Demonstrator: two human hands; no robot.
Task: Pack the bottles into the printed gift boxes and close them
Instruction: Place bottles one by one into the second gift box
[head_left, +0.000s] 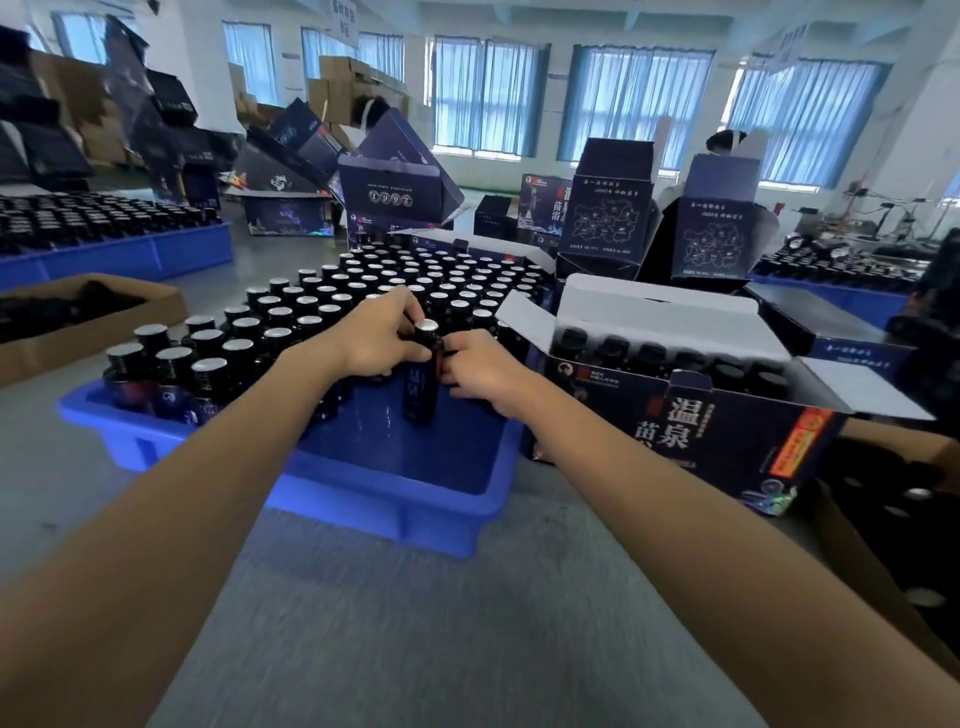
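In the blue tray, the left hand curls round an upright bottle; the right hand pinches its side. Risk: a loose grip tips it against neighbouring bottles, or it snags a flap of the open gift box alongside

The left hand covers some of the capped bottles. What the right hand's curled fingers grip is hidden. Between the hands, the dark bottle's label is blurred; right of them, a forearm overlaps the gift box.
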